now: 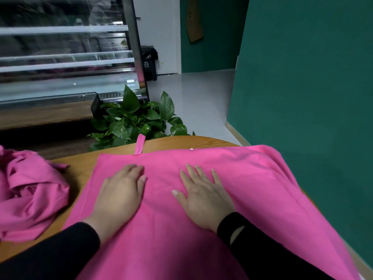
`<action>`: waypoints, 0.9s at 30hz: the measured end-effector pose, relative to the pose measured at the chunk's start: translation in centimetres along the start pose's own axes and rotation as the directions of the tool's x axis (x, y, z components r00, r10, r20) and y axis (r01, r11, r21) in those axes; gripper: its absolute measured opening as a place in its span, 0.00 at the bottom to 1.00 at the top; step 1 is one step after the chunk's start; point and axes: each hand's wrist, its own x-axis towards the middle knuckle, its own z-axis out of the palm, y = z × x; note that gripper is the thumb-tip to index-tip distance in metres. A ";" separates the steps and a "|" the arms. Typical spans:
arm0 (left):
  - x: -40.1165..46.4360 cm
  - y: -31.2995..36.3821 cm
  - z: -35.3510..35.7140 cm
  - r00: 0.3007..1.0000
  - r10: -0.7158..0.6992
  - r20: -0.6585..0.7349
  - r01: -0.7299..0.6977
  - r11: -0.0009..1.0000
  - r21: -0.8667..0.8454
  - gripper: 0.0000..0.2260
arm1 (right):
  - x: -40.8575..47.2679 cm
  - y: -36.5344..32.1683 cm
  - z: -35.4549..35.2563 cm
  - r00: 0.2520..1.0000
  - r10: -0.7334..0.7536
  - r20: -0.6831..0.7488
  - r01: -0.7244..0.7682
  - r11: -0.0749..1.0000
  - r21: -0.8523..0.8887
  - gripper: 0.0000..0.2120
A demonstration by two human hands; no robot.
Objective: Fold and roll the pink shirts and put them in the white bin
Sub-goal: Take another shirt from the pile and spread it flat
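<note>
The pink shirt (201, 209) lies spread flat on the wooden table (80, 166), and it covers most of the table top; its right side hangs over the right edge of the table. Both hands rest on the shirt with the palms down, and both arms wear black sleeves (60, 251). The left hand (119, 190) lies on the left half of the shirt, its fingers straight and pressed together, the thumb a little apart. The right hand (203, 195) lies on the middle of the shirt, its fingers straight and spread, the thumb pointing to the left. The two hands are near each other but they do not touch. A narrow pink strap (139, 144) goes out from the far edge of the shirt onto the bare wood. Left of the shirt, on the same table, there is a crumpled pile of pink cloth (30, 190). Behind the table stands a green leafy plant (137, 120). Further behind the plant, on the left, is a glass display case (66, 57). To the right of the table is a dark green wall (302, 77).
</note>
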 end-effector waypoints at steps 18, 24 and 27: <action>-0.5 -5.1 -0.7 0.991 -0.128 0.049 0.135 0.976 -0.173 0.20 | 1.0 0.7 -0.6 0.999 -0.037 0.005 0.036 0.997 0.061 0.37; -6.5 -8.0 -4.6 0.983 -0.157 -0.094 0.153 0.987 -0.056 0.14 | 1.6 1.1 -0.6 0.999 -0.001 0.032 0.001 1.000 -0.001 0.36; -8.6 -9.2 -6.0 0.954 -0.293 0.072 0.290 0.956 0.049 0.14 | 2.0 1.1 -0.8 0.999 0.019 0.039 -0.019 1.000 0.003 0.37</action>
